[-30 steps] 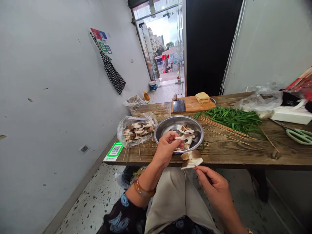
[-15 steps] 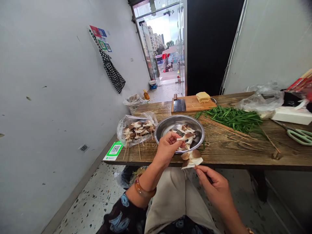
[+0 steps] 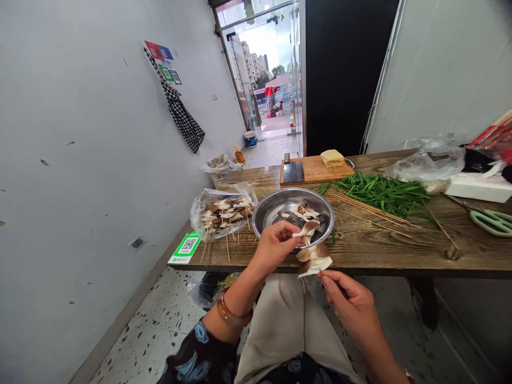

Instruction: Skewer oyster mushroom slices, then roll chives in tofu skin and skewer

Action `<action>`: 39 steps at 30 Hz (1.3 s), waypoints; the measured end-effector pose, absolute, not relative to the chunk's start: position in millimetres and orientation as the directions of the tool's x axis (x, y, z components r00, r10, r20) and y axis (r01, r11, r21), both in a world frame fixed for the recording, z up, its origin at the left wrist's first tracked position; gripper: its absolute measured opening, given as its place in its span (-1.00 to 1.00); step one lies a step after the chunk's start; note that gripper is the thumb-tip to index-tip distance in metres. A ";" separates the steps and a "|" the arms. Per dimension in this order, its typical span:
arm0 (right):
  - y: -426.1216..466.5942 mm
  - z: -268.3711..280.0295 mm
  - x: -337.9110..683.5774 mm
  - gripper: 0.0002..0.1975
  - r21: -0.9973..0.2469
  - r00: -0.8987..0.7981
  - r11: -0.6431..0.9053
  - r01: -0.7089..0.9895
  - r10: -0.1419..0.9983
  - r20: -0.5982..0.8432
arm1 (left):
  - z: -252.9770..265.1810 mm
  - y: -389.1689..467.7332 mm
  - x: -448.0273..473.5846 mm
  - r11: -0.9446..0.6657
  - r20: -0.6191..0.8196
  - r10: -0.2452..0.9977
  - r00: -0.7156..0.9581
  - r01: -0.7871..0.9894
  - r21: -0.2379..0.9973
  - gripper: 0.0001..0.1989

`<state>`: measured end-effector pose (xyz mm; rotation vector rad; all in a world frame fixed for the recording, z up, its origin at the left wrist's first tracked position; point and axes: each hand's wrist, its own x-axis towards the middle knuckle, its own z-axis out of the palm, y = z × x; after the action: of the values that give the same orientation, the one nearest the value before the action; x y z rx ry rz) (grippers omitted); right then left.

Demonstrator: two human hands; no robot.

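Foremost, left hand (image 3: 277,244) pinches one mushroom slice (image 3: 308,231) at the skewer (image 3: 321,272)'s far end; right hand (image 3: 352,301) grips its near end, threaded mushrooms (image 3: 314,260) between. Beyond, on the surface (image 3: 368,250): bowl (image 3: 260,213), loose slices (image 3: 307,212) inside; left of it, bag (image 3: 196,212), filled skewers (image 3: 227,214) inside.

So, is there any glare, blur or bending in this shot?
In the head view, the sky is nearly washed out; the bowl has bright metallic glints; the black panel shows little detail; the hanging cloth slants, perhaps from lens distortion; the held mushrooms look fairly sharp.
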<state>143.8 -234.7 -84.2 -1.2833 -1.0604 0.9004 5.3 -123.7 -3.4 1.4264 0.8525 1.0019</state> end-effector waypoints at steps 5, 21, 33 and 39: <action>-233.6 -84.2 143.1 -0.68 -0.997 0.292 0.077 0.014 0.953 0.077 | -0.6 -125.8 0.3 -0.124 0.082 0.866 0.493 0.052 0.991 -0.84; -236.7 -80.8 141.3 -0.71 -0.985 0.324 0.134 0.109 0.932 0.163 | 11.8 -134.0 9.0 -0.182 0.047 0.844 0.534 0.203 0.962 -0.65; -235.2 -76.1 138.6 -0.78 -0.913 0.389 0.281 0.295 0.837 0.384 | 12.8 -137.7 12.1 -0.120 0.025 0.852 0.523 0.148 0.982 -0.68; -231.5 -81.4 145.4 -0.79 -0.941 0.411 0.239 0.239 0.853 0.321 | 18.7 -133.0 11.0 -0.200 0.076 0.841 0.536 0.178 0.963 -0.71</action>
<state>145.4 -231.5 -81.4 -1.2989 -1.1108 0.5681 11.0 -133.0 18.7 1.6929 0.8650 0.7651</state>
